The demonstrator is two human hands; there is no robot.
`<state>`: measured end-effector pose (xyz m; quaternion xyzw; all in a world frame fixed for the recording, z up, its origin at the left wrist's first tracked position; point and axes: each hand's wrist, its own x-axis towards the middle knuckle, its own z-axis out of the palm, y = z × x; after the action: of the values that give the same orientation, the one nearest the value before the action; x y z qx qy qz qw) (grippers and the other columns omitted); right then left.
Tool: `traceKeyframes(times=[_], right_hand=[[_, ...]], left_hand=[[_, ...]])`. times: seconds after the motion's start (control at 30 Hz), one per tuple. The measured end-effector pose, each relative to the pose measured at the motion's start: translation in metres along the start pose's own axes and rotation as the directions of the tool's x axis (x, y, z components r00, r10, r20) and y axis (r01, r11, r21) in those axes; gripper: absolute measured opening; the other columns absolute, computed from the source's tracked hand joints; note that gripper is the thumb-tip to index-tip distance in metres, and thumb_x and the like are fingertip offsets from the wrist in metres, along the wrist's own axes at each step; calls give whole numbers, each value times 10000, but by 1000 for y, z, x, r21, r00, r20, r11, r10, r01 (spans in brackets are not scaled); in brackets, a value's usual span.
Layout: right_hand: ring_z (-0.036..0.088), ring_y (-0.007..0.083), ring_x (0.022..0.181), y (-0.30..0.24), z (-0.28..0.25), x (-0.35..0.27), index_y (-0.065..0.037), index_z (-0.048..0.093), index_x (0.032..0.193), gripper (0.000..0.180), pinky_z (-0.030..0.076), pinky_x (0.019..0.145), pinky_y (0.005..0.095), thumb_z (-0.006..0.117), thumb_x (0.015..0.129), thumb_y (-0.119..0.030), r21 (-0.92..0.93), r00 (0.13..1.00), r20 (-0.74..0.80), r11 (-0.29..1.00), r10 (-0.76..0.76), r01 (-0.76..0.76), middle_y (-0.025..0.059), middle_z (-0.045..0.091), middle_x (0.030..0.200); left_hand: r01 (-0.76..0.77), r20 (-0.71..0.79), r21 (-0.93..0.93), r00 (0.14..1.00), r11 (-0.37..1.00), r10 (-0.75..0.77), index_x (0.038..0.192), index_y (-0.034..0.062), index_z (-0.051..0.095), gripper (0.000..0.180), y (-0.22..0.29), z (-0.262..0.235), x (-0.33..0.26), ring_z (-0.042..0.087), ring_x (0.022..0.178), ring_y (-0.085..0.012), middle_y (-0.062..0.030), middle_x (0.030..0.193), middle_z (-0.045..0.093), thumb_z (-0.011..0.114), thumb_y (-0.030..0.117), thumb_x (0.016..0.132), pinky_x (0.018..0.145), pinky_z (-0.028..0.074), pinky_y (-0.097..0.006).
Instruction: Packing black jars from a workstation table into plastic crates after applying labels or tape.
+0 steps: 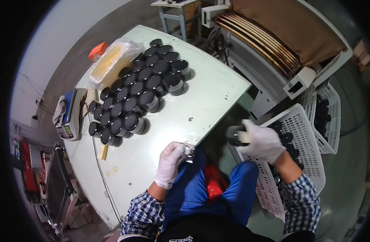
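Note:
My left hand (168,165), in a white glove, is closed at the table's near edge. Between its fingertips is a small, shiny, clear piece that looks like plastic film (188,155). Off the table's right edge, my gloved right hand (262,141) grips a jar with a black lid (234,136), smeared by motion and partly covered by the fingers. Below that hand stands a white perforated crate (314,155) with several black-lidded jars (289,138) inside. On the pale table (209,90), many clear jars with black lids (137,88) stand upright in close rows.
A plastic-wrapped tray of yellowish content (109,64) and an orange box (98,51) sit at the table's far left. Near them are a scale (71,121), a yellow block (103,152) and rubber bands (115,169). A roller conveyor machine (261,38) and second crate (334,121) stand right.

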<state>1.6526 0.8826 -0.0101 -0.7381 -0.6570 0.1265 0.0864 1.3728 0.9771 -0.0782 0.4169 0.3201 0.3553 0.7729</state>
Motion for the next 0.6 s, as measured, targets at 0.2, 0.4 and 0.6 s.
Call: traceKeyframes(times=[0.2, 0.4, 0.6], right_hand=[[667, 389, 757, -135, 44, 88, 35, 500, 1026, 487, 528, 696, 460, 703, 709, -275, -9, 929, 297, 972, -221, 234, 208, 661, 761], [671, 368, 790, -195, 74, 113, 77, 490, 1183, 617, 528, 698, 444, 705, 715, -262, -67, 899, 315, 938, -304, 341, 193, 674, 798], [616, 347, 1089, -184, 68, 99, 25, 345, 1437, 889, 486, 923, 350, 769, 741, -330, 311, 922, 342, 948, -182, 72, 257, 620, 1164]], left_hand=[[-149, -194, 7, 970, 989, 147, 959, 17, 637, 150, 20, -75, -29, 542, 796, -72, -51, 932, 661, 552, 139, 976, 742, 424, -208], [-161, -306, 43, 938, 986, 166, 993, 17, 648, 165, 27, -119, -48, 543, 817, -68, -21, 930, 648, 558, 155, 978, 765, 431, -211], [-165, -333, 106, 923, 981, 192, 1011, 7, 642, 182, 34, -127, -40, 550, 833, -88, -30, 919, 635, 569, 167, 963, 804, 441, -247]])
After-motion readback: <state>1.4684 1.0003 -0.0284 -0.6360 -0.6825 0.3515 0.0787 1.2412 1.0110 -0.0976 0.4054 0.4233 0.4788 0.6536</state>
